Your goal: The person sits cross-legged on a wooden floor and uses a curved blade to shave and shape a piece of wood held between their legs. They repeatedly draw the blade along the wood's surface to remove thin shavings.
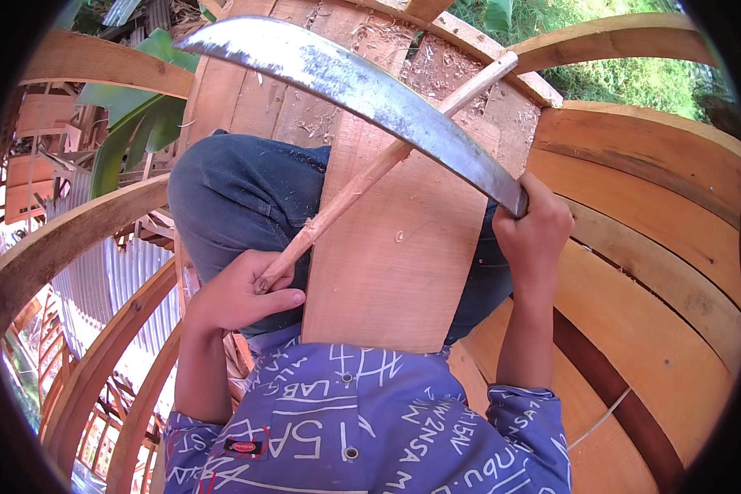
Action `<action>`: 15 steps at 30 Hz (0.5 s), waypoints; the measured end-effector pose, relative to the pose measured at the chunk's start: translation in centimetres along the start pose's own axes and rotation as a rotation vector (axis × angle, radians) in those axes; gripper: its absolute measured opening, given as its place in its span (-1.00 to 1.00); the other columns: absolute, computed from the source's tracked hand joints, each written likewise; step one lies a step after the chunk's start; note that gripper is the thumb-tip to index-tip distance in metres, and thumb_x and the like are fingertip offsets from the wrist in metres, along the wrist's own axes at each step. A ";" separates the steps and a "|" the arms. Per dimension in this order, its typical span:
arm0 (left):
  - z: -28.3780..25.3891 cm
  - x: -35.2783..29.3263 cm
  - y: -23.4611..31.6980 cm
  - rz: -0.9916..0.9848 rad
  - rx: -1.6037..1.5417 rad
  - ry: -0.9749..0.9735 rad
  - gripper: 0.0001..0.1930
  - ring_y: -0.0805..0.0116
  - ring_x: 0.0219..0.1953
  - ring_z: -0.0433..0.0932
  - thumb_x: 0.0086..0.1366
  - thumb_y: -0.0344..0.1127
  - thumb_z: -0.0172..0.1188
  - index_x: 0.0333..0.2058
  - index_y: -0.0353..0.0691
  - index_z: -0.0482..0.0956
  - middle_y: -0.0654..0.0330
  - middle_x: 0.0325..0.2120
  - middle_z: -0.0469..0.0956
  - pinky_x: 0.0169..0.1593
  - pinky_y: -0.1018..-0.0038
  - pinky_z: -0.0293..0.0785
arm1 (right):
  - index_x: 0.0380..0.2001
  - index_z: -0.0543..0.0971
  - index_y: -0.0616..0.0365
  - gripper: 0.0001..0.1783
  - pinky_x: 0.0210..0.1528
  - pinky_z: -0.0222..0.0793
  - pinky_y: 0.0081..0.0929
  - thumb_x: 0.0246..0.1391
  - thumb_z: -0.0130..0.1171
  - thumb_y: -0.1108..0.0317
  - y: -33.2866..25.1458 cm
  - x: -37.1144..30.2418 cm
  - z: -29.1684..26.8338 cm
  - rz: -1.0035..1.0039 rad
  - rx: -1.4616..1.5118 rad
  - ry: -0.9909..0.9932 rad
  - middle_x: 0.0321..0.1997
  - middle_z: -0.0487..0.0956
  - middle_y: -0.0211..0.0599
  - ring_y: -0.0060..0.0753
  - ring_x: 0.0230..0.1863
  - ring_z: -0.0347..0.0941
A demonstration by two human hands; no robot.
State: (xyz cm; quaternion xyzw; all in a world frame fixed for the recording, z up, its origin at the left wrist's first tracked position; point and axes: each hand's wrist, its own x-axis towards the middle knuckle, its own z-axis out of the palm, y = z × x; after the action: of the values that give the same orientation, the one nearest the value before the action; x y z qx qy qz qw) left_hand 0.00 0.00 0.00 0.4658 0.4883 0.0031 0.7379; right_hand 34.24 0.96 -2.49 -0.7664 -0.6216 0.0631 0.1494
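My left hand [243,295] is closed around the lower end of a peeled wooden stick [346,200]. The stick slants up and right across a wide flat board [391,272] that lies between my legs, reaching to my shirt. In my right hand [535,224] is the handle end of a machete [370,95], the handle itself hidden by my fingers. Its long, curved, worn blade points to the upper left and passes over the stick, hiding a short stretch of it. Whether the blade touches the stick I cannot tell.
Wood shavings [445,74] litter the planks past the board. Slatted wooden rails [99,66] curve along the left, with corrugated metal sheets [115,276] below. A plank wall [634,198] stands at the right. Large green leaves [136,136] hang at the upper left.
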 end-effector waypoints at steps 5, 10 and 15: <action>1.1 4.3 -0.8 0.022 -0.461 -0.220 -0.55 0.72 -0.66 0.12 -0.07 -0.17 0.40 -0.63 -0.11 0.20 0.48 -0.70 0.15 -0.61 0.67 0.00 | -0.64 0.48 0.07 -0.92 -0.51 0.32 -0.22 -0.29 0.17 0.36 1.7 2.6 -0.9 -0.034 -0.117 0.054 -0.65 0.48 -0.18 0.01 -0.56 0.44; -0.1 3.1 -0.9 0.001 -0.527 -0.300 -0.55 0.74 -0.69 0.12 -0.07 -0.17 0.40 -0.62 -0.08 0.18 0.49 -0.72 0.15 -0.64 0.70 -0.01 | -0.63 0.48 0.06 -0.93 -0.54 0.29 -0.26 -0.29 0.17 0.39 -0.4 2.4 -0.8 -0.105 -0.120 0.169 -0.63 0.48 -0.20 -0.02 -0.57 0.43; 0.5 3.5 -0.7 -0.012 -0.472 -0.214 -0.57 0.73 -0.67 0.12 -0.08 -0.19 0.41 -0.60 -0.10 0.22 0.49 -0.70 0.15 -0.61 0.69 0.00 | -0.61 0.44 0.13 -0.93 -0.52 0.28 -0.26 -0.29 0.11 0.44 1.0 3.5 -1.1 -0.105 -0.174 0.172 -0.65 0.42 -0.10 0.08 -0.55 0.39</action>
State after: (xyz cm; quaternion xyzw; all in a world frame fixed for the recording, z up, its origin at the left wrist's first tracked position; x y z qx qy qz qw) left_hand 1.89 0.91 -2.92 0.2752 0.3961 0.0634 0.8737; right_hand 36.26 4.04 -1.41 -0.7455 -0.6487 -0.0648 0.1383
